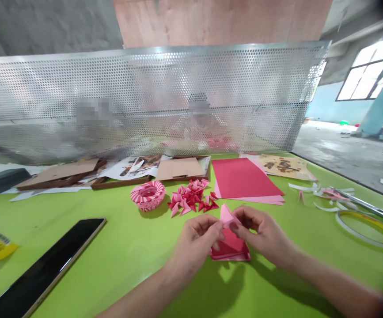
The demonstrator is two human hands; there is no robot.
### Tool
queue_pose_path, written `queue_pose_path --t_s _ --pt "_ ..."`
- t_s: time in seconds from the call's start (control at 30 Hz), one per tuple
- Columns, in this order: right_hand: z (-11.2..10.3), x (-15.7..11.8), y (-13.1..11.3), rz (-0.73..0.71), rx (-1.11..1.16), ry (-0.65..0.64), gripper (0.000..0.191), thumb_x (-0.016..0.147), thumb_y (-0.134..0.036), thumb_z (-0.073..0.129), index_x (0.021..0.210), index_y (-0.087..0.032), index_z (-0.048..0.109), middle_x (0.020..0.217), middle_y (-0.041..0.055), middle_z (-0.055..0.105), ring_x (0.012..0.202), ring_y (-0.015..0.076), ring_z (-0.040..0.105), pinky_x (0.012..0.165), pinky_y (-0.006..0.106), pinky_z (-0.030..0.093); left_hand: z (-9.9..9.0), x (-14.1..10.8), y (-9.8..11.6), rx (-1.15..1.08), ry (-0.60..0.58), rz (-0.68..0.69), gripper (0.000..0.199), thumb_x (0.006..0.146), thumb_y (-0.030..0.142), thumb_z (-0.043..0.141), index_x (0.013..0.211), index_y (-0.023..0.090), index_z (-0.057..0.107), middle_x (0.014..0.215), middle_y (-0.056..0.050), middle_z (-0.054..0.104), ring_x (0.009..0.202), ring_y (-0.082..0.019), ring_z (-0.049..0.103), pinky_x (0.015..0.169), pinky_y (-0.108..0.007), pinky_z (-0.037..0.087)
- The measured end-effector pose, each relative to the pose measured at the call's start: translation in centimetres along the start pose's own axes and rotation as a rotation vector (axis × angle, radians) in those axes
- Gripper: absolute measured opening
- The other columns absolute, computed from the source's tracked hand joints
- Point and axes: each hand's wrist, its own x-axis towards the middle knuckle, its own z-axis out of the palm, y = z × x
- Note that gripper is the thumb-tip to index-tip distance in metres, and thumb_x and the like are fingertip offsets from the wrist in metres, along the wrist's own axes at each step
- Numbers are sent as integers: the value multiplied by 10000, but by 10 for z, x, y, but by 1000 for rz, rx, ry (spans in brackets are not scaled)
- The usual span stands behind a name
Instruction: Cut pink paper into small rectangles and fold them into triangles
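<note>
Between my two hands is a small pink piece of folded paper (pixel 226 215) with a pointed top. My left hand (pixel 198 238) pinches its left side, and my right hand (pixel 260 229) pinches the right side with thumb and fingers. Directly beneath them lies a stack of small red and pink paper pieces (pixel 229 245), partly hidden by my fingers. Just beyond my hands sits a pile of folded red and pink paper triangles (pixel 191 197). Left of that pile stands a round ring (pixel 147 195) built from red and pink folded paper.
Large red and pink sheets (pixel 246 176) lie behind my right hand. Scissors (pixel 370 204), paper scraps (pixel 335 194) and a tape roll (pixel 368 229) are at the right. A phone (pixel 50 265) lies left. Frames (pixel 121 182) line the back, before a perforated metal screen (pixel 151 101).
</note>
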Motion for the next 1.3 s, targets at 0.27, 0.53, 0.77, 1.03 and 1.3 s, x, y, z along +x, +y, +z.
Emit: queue_pose_path --t_s 0.27,0.53,0.77,1.03,1.3 --pt "-8 1 -3 -39 -37 -44 93 826 -166 540 902 -171 593 766 11 601 691 142 547 609 235 439 -4 3 0 -8 -43 -17 249 767 340 589 622 139 615 544 25 575 488 -73 457 527 -213 369" --pt "-12 -1 -4 -122 -48 -38 44 808 -181 599 823 -187 640 702 -9 617 648 126 549 602 229 443 -5 3 -3 -50 -67 -51 239 785 321 578 632 138 595 544 26 572 485 -76 460 535 -225 368" --pt "-12 1 -3 -119 -114 -16 51 821 -190 589 813 -175 637 718 5 622 657 134 550 598 237 445 -3 3 1 -51 -81 -47 229 725 349 643 658 132 609 536 30 579 480 -73 469 571 -239 381" --pt "-12 0 -1 -173 -128 -28 59 819 -169 586 814 -179 643 705 -3 619 639 122 544 592 225 437 -2 3 2 77 -32 7 260 748 371 592 639 136 608 529 26 553 483 -86 456 514 -224 358" --pt "-11 -2 -1 -185 -156 -30 63 817 -156 588 800 -190 639 713 -10 616 655 119 545 607 220 432 -2 4 0 340 -10 175 230 780 281 531 621 124 589 551 15 520 515 -89 414 484 -203 318"
